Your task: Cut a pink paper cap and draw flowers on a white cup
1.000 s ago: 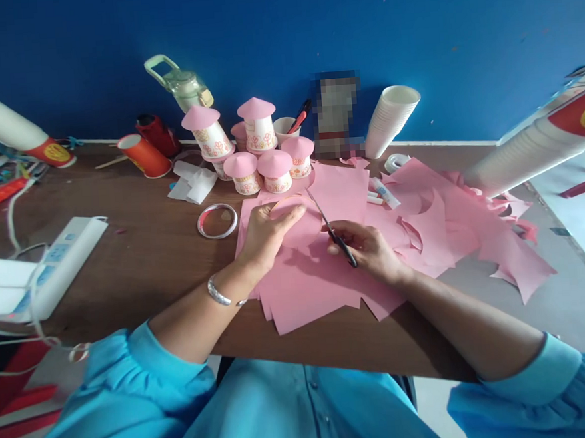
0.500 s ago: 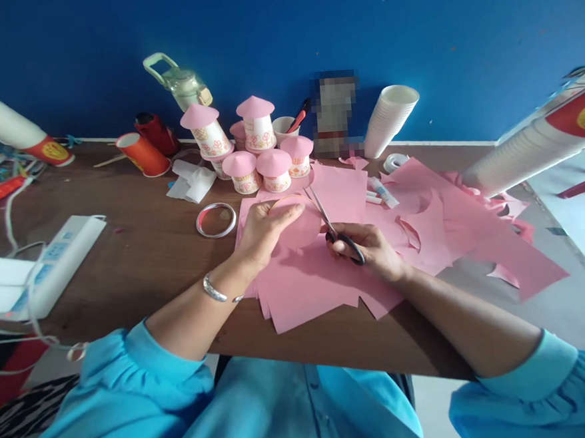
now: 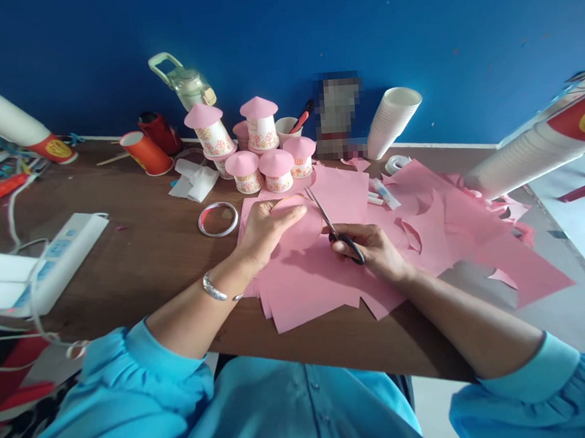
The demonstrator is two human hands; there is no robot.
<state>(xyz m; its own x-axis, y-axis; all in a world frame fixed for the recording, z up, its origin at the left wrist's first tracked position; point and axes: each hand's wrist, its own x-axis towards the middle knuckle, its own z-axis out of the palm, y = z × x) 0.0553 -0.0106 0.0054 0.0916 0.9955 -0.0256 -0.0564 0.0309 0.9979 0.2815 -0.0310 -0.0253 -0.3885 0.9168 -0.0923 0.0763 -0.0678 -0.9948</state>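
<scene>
A round pink paper disc is pinched in my left hand, thumb on top. My right hand grips black-handled scissors, whose blades lie at the disc's right edge and point away from me. The blades look nearly together. Under both hands spreads a stack of pink paper sheets. Just beyond stand several small paper-cup houses with pink cone roofs and drawn flowers.
Left of the sheets lies a tape roll. Pink paper scraps and a glue stick are at right. Stacked white cups, a bottle and an orange cup stand behind. A power strip is at far left.
The scissor blades have drawn slightly closer together at the disc's edge, and the right fingers have closed a little. The whole view has shifted slightly; my left hand keeps its hold.
</scene>
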